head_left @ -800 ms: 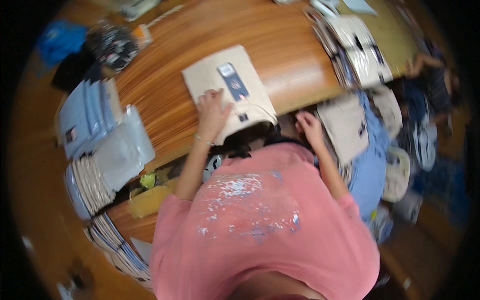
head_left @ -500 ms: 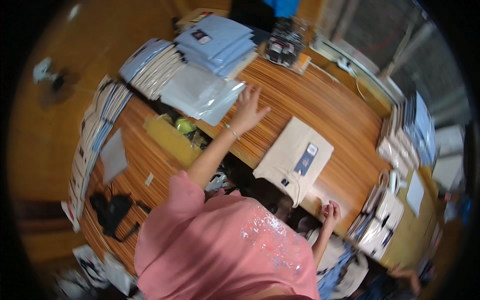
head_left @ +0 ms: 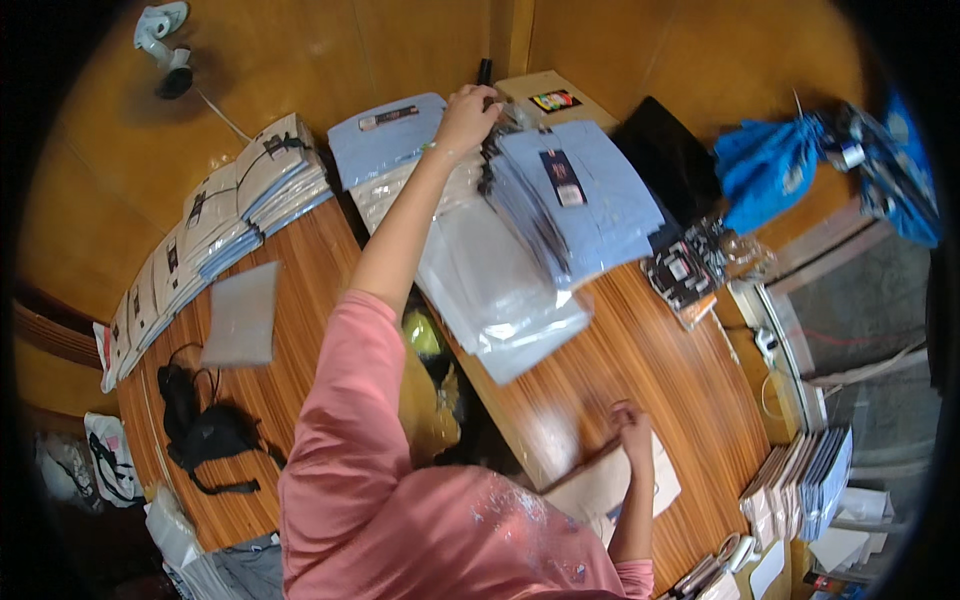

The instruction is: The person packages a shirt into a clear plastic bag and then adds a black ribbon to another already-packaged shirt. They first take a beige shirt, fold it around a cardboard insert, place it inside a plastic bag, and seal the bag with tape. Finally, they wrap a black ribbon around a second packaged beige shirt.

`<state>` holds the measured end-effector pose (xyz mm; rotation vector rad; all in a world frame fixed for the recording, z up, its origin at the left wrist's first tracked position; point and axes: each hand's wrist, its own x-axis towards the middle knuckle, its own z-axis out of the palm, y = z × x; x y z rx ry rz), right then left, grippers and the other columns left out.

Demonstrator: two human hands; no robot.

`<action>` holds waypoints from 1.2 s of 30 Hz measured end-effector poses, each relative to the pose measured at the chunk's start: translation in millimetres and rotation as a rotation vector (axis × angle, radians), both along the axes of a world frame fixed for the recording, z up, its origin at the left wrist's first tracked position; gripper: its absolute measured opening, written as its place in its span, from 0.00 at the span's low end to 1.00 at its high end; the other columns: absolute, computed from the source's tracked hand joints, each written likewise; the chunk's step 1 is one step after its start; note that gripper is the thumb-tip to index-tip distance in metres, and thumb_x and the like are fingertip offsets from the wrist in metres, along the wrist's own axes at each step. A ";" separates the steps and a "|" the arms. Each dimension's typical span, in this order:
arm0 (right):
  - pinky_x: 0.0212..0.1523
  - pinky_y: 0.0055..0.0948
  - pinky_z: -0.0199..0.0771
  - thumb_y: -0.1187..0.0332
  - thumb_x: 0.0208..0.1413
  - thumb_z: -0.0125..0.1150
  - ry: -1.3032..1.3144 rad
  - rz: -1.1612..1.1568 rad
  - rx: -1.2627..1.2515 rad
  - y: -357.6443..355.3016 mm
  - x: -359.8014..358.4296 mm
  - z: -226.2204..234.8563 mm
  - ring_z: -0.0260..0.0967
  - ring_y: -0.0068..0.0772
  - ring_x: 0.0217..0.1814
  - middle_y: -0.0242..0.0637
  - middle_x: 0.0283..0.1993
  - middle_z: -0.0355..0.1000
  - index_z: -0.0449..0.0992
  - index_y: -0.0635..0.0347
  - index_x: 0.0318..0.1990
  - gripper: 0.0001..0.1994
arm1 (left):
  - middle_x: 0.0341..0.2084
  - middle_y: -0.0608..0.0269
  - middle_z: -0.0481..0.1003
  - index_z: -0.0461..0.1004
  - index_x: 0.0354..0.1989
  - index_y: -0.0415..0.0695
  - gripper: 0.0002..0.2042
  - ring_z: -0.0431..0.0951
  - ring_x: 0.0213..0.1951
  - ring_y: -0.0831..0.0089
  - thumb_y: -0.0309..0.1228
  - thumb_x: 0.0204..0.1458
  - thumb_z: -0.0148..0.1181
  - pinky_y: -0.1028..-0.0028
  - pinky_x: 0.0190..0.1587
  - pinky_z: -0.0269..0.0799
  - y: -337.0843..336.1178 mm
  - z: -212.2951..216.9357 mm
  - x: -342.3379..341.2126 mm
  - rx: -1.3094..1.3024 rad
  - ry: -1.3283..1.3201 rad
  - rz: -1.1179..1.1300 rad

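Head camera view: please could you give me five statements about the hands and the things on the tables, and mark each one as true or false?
1. The left hand is farther from the body than the clear plastic bags. True.
2. A dark tag lies on top of the light-blue garments right of those bags. True.
3. The right hand is over the light-blue garments. False: it is at the folded beige garment.
4. The black strapped item lies on the clear plastic bags. False: the black strapped item lies on the left wooden tabletop.
5. The left sleeve is pink. True.
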<state>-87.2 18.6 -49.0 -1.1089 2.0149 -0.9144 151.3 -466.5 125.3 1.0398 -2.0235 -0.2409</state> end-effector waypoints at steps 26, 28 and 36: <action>0.37 0.42 0.67 0.59 0.26 0.76 0.389 0.057 0.055 -38.9 17.1 -97.9 0.66 0.54 0.38 0.47 0.30 0.68 0.66 0.60 0.33 0.27 | 0.35 0.46 0.75 0.73 0.39 0.38 0.21 0.75 0.40 0.52 0.38 0.39 0.68 0.60 0.41 0.69 -177.9 -22.4 -63.4 -0.066 -0.207 -0.115; 0.40 0.38 0.69 0.54 0.36 0.71 0.046 0.146 0.347 -49.3 9.1 -70.6 0.68 0.48 0.39 0.49 0.37 0.71 0.70 0.62 0.40 0.26 | 0.36 0.49 0.76 0.74 0.42 0.36 0.18 0.76 0.39 0.58 0.36 0.46 0.62 0.63 0.42 0.69 -97.3 44.2 -64.7 -0.031 -0.054 -0.231; 0.62 0.37 0.55 0.58 0.47 0.65 0.358 -0.212 -0.875 28.4 36.2 170.4 0.55 0.47 0.62 0.48 0.58 0.58 0.58 0.62 0.60 0.35 | 0.44 0.50 0.73 0.71 0.45 0.30 0.17 0.74 0.43 0.65 0.28 0.49 0.61 0.69 0.50 0.68 224.0 121.5 -62.7 -0.319 0.301 -0.488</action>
